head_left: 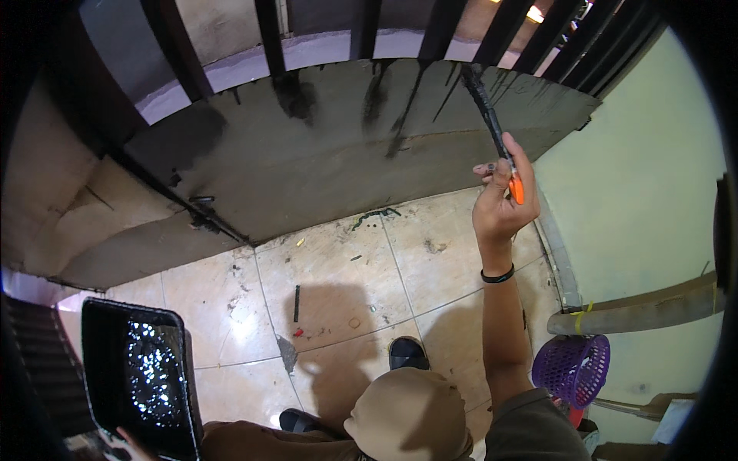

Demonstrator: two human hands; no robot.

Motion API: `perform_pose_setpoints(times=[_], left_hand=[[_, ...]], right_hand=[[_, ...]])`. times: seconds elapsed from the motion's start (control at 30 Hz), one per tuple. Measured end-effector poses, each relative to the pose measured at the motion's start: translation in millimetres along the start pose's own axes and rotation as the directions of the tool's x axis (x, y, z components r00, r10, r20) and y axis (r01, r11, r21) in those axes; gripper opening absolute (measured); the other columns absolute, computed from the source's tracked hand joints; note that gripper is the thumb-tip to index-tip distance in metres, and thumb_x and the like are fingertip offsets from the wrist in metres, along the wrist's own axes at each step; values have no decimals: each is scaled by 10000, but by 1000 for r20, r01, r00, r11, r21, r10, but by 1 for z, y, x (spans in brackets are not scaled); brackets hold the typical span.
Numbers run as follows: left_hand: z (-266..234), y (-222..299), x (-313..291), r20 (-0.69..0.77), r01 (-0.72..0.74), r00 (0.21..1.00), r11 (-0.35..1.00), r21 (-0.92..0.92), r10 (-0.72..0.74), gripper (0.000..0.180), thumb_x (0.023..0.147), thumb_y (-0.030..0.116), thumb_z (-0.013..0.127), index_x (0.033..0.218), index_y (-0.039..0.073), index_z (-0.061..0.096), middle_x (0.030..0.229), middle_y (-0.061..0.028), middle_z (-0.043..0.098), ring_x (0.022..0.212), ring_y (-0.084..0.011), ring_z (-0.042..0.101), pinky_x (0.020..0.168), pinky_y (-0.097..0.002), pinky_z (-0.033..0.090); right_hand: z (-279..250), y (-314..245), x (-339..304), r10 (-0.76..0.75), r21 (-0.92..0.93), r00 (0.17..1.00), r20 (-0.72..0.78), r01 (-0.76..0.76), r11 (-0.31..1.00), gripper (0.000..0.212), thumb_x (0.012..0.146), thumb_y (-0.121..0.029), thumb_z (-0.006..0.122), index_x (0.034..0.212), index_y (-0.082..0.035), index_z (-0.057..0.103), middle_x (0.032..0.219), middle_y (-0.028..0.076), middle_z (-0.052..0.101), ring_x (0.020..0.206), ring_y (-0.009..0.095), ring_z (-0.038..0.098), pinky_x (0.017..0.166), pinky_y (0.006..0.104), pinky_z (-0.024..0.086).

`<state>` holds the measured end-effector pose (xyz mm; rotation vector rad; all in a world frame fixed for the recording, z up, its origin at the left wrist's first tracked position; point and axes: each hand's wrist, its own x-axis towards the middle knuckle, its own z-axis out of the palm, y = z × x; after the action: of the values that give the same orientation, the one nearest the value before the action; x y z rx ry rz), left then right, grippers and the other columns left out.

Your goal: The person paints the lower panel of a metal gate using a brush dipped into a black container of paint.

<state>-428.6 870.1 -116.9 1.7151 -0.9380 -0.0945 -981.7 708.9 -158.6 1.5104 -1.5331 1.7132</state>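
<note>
Floor: beige tiles, stained, meeting a grey concrete step on the far side; black railing bars rise from the step, with black drips beneath; pale green wall at right. Black paint tray, near left, gripped at its near edge by the left hand; how tightly its fingers close cannot be told. Purple basket near right. Right hand, fingers closed around an orange-handled brush; black bristles touch a far bar.
</note>
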Motion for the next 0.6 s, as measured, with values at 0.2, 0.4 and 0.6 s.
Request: perform_pose_setpoints(times=[0.2,0.4,0.6], left_hand=[[14,4,3,25,-6,1000,999,-33,7,620,1079,315,526,1655,164,356,1692,-159,321,1519,-362,381,1207,-504,415],[18,9,2,25,3,1000,1000,-25,-3,620,1078,318,530,1653,161,360,1690,-158,324,1518,-361,383,1205,-504,417],[18,9,1,31,12,999,999,-48,-11,621,1077,321,534,1652,159,363,1689,-158,327,1516,-361,386,1204,-504,418]], right_hand=[[-6,39,-36,39,-101,975,219,-17,995,239,992,25,664,1226,8,711,1155,150,759,875,201,754,665,287,590],[-16,8,2,118,21,965,233,-126,992,226,998,6,670,1221,7,710,1115,150,755,761,171,752,655,266,572],[-8,0,37,-5,55,1000,-26,6,998,209,1026,-28,655,1224,8,711,1128,157,749,719,157,742,647,259,569]])
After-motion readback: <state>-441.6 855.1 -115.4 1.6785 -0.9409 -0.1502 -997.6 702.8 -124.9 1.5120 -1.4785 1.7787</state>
